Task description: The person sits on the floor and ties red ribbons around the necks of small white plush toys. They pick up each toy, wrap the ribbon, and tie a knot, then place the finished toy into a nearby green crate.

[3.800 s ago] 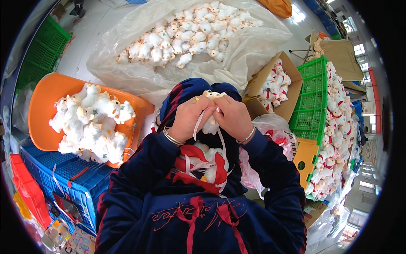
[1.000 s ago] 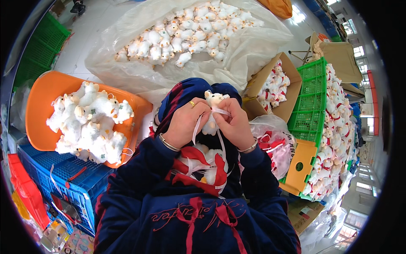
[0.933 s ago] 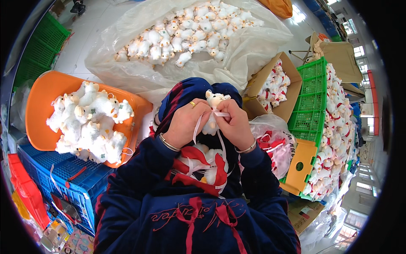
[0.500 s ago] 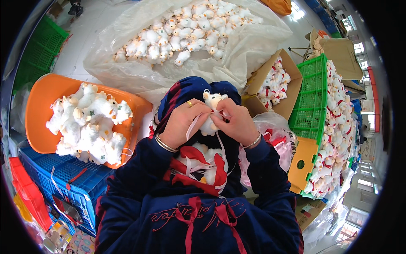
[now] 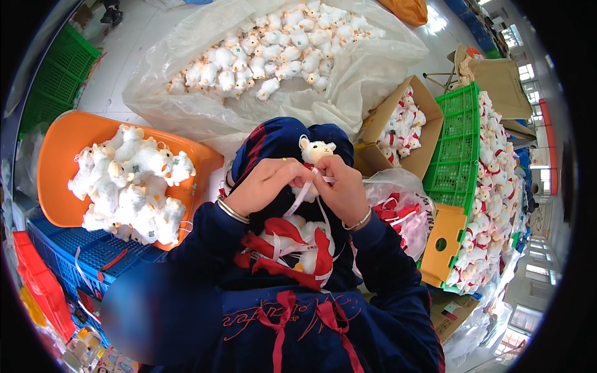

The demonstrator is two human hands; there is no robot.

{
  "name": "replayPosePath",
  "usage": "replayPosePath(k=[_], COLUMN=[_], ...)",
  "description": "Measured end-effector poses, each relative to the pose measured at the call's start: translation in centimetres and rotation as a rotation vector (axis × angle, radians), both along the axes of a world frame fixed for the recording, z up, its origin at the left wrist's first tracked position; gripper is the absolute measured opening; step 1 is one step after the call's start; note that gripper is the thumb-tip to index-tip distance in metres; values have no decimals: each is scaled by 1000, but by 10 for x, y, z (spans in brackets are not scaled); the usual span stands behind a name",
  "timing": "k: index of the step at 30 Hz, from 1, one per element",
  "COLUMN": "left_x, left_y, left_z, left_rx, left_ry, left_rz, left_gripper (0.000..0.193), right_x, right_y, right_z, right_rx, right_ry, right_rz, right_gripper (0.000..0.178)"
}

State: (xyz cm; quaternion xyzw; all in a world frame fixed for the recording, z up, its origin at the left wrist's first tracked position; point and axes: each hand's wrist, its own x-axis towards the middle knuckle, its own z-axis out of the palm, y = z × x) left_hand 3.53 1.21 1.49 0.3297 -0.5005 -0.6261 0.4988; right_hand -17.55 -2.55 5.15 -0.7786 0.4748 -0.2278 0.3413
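A small white plush toy (image 5: pixel 316 151) with a cream muzzle and round ears stands upright between my knees, facing me. At its neck, my left hand (image 5: pixel 266 189) and my right hand (image 5: pixel 342 191) meet, both closed in a pinch on a pale ribbon (image 5: pixel 302 194). One ribbon end hangs from the fingers toward my lap. A bit of red cloth shows at the neck, mostly hidden by the fingers. On my lap, below the hands, lie red cloth pieces (image 5: pixel 286 229) with pale ribbons over another white plush.
An orange tub (image 5: pixel 59 180) with white plush toys stands left, by a blue crate (image 5: pixel 68 248). Ahead lies a plastic sheet (image 5: pixel 242 115) piled with plushes. At right are a cardboard box (image 5: pixel 426 133), a green crate (image 5: pixel 453 137) and a clear bag (image 5: pixel 398 186) holding red pieces.
The toy's head has tipped up toward me. My hands have shifted slightly down and left, with the ribbon still between them. A blurred dark blue round shape has appeared at lower left.
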Motion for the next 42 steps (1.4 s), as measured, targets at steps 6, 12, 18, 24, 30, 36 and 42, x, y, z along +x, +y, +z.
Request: replayPosePath(k=[6,12,18,24,30,36,42], left_x=[-16,-25,-34,-43,-46,-49,-52], left_y=[-4,-6,-3,0,1,-1,-2], left_z=[0,-5,-2,-4,-4,2,-4], left_rx=[208,164,136,19,-10,42,12], left_ry=[-53,-157,-183,-273,-299,-241,-264], left_rz=[46,130,231,354,371,354,328], left_gripper=[11,11,11,8,8,11,17], right_x=[-1,-6,-8,-13,-18,-25,-25], right_y=[3,0,-11,-17,-23,-23,-25], right_z=[-7,-9,3,3,9,4,12], right_rx=[6,-45,152,156,308,210,203], right_ry=[-54,-162,-141,-123,-118,-120,-98], right_rz=[-55,0,-31,-13,19,60,76], right_gripper=[17,15,14,15,14,16,18])
